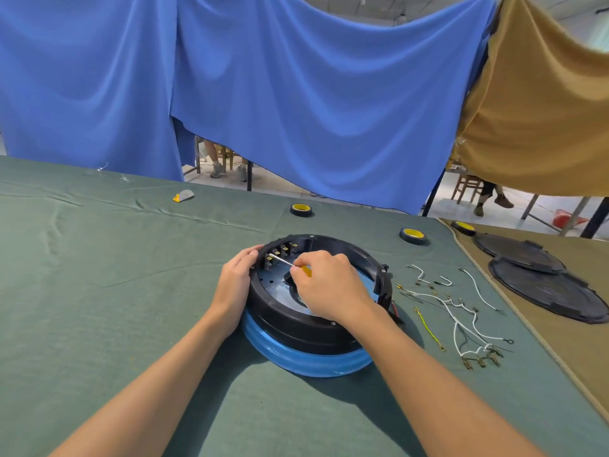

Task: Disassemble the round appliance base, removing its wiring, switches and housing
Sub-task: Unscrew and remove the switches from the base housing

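The round appliance base (296, 331), black housing over a blue-wrapped lower ring, lies open side up on the green cloth. A row of switches (280, 253) with brass terminals sits inside its far left wall. My left hand (235, 285) clasps the housing's left rim. My right hand (326, 283) reaches over the open middle and grips a small screwdriver (290, 262) with a yellow handle. Its metal tip touches the leftmost switch. Removed white, black and green-yellow wires (458, 311) lie on the cloth to the right of the base.
Two rolls of black tape (302, 210) (413, 235) sit beyond the base, a third (464, 227) at the far right. Two black round covers (547, 288) lie on a tan cloth at right. A small grey-yellow item (183, 195) rests far left. Blue and tan curtains hang behind.
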A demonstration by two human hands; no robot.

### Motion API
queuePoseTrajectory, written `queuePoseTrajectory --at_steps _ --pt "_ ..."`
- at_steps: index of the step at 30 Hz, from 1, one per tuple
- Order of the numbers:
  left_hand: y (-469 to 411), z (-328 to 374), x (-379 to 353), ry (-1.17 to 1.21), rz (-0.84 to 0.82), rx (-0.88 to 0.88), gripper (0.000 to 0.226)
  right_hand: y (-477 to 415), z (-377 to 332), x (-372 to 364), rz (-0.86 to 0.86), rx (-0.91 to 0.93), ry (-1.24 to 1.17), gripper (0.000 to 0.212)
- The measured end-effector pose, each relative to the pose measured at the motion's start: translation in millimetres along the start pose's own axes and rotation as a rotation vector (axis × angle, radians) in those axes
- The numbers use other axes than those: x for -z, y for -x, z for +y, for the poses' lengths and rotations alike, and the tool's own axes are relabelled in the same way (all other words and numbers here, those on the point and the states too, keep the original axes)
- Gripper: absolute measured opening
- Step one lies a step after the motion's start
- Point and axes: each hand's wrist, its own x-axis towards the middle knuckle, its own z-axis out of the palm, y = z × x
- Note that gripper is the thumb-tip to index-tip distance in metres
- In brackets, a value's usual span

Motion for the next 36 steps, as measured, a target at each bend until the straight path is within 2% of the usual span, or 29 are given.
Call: queuePoseTrajectory --at_steps 5,12,27,36 --pt "-2 -9 4 -0.042 0.031 -0.069 0.030 -4 1 -2 0.018 0.033 0.062 0.032" --pt "-6 -12 6 -0.070 0.040 -0.080 0.024 -7 1 -4 0.014 0.080 0.087 0.038" --pt "-11 -18 6 -0.066 -0.002 -0.109 0.029 -8 -5 -7 0.018 0.093 0.108 0.042" --pt "-12 -18 7 -0.058 0.035 -0.132 0.028 1 -2 -5 0.091 0.131 0.083 0.036"
